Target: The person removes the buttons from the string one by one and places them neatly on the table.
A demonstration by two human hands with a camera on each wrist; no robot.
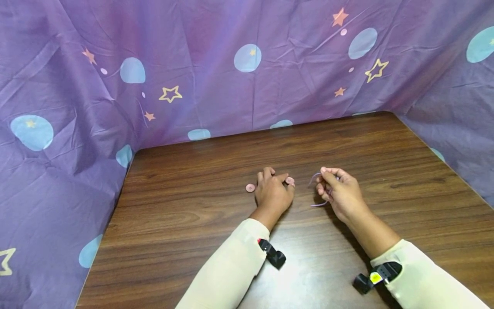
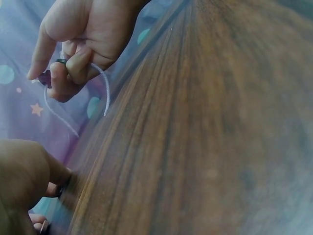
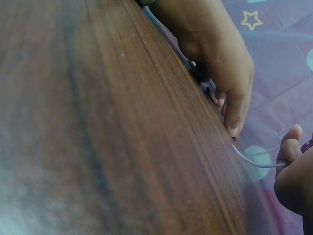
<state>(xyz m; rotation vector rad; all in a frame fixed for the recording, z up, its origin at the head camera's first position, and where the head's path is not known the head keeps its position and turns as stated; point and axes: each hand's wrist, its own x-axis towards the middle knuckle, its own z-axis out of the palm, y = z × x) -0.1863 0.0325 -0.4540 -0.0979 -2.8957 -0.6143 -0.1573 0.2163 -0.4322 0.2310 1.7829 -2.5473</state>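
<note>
The right grip [image 1: 343,194] pinches thin, curving lilac string [image 1: 319,204]; the left grip [image 1: 274,191] pinches a round pink button [image 1: 290,180] on the wood-grained table [image 1: 185,223]

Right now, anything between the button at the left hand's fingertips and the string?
Nothing visible. In the head view, only tabletop shows between the pink button at the left hand and the string in the right hand.

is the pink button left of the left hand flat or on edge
Flat on the table: in the head view, the pink button shows its round face upward.
</note>
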